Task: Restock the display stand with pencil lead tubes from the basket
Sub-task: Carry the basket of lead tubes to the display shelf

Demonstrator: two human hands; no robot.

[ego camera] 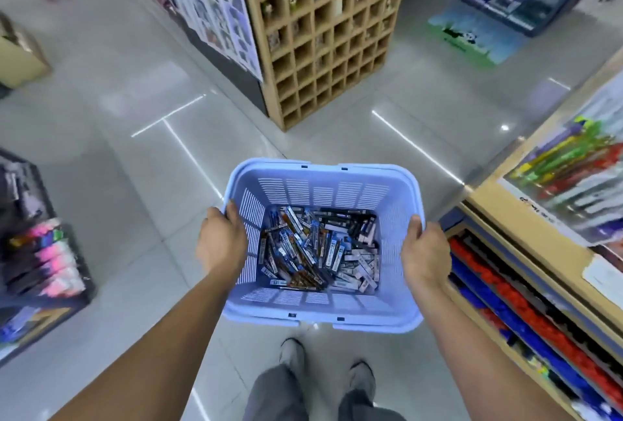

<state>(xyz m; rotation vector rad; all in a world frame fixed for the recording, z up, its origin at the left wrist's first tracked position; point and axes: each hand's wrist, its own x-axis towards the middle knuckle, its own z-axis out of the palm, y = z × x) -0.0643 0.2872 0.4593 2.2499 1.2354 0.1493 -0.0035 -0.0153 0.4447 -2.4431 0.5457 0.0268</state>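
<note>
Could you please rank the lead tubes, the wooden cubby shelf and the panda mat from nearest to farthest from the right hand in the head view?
From the right hand:
1. Lead tubes, in the basket beside it.
2. Wooden cubby shelf, ahead across the aisle.
3. Panda mat, on the far floor.

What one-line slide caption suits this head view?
Both hands, left hand and right hand, grip a blue basket of pencil lead tubes above the shop floor.

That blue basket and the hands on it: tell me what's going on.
A person stands in a shop aisle carrying the blue basket, left hand and right hand each gripping a side rim. Pencil lead tubes lie piled loosely in its bottom. None has been taken out yet; shelves of pens stand to the right.
</note>
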